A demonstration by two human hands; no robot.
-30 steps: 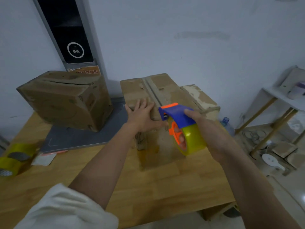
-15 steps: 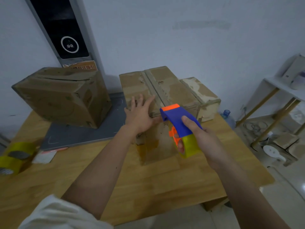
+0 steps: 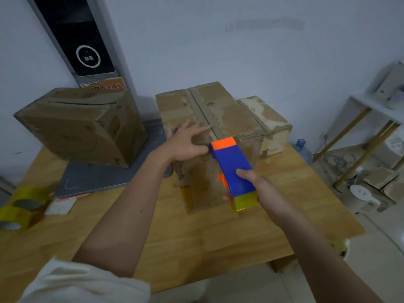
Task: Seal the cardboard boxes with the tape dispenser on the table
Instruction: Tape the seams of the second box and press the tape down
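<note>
Tape dispenser (image 3: 232, 169) gripped in right hand (image 3: 260, 191), orange nose at front top edge of middle box (image 3: 220, 119), likely starting seam strip. Left hand (image 3: 185, 143) flat, fingers spread, steadying flap. Box mid-table (image 3: 209, 232); spare tape rolls (image 3: 19, 206) far left.

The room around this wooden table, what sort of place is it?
Probably a small packing or storage room: worn brown cardboard boxes on the table, spare yellow tape rolls, a blue-and-orange tape dispenser in the right hand, cardboard scraps on the floor.
</note>
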